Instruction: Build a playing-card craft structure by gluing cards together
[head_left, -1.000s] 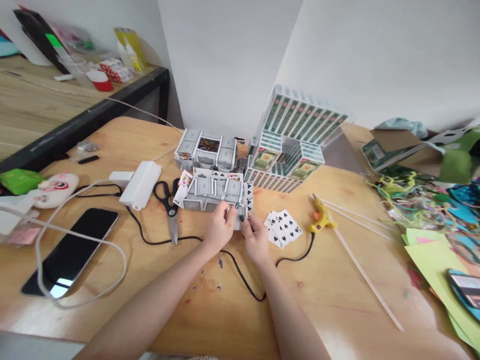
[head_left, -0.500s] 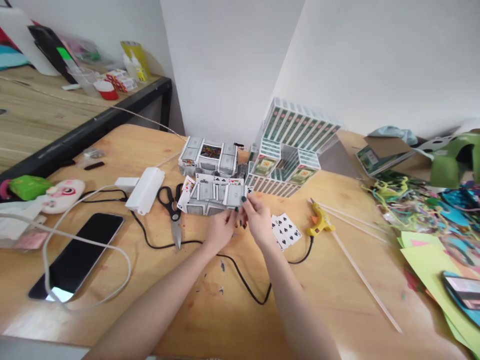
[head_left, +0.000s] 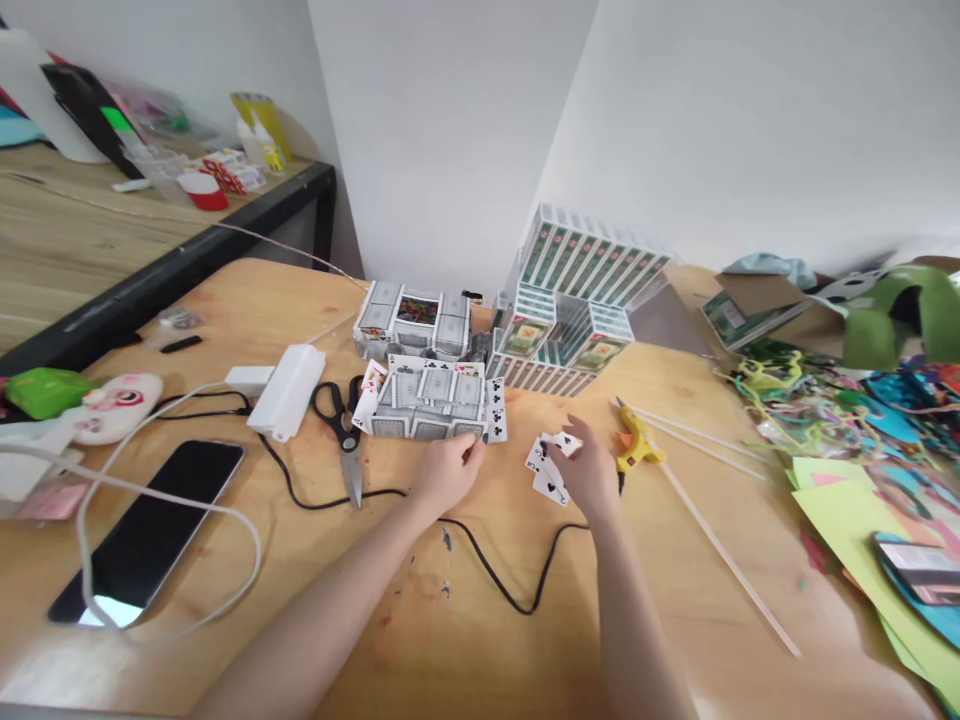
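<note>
My left hand (head_left: 448, 474) is at the front right corner of a low box-like structure made of playing cards (head_left: 431, 400). Its fingers are curled against that corner, where a five of clubs (head_left: 496, 409) sticks out on the right side. My right hand (head_left: 591, 472) is over a small pile of loose playing cards (head_left: 551, 482) lying face up. Its thumb and fingers pinch the upper card of the pile. A second card structure (head_left: 414, 318) stands just behind the first. To the right of my right hand lies a yellow glue gun (head_left: 637, 445).
Black-handled scissors (head_left: 349, 440), a white adapter (head_left: 285, 392) and a phone (head_left: 150, 530) lie on the left, with cables across the table. Stacked card boxes (head_left: 566, 330) stand at the back. Glue sticks (head_left: 731, 555), coloured paper (head_left: 855, 530) and craft scraps (head_left: 840, 410) are on the right.
My right hand has left the card structure's right end and moved right to the loose cards. A five of clubs now shows at that end. My left hand stays at the front corner.
</note>
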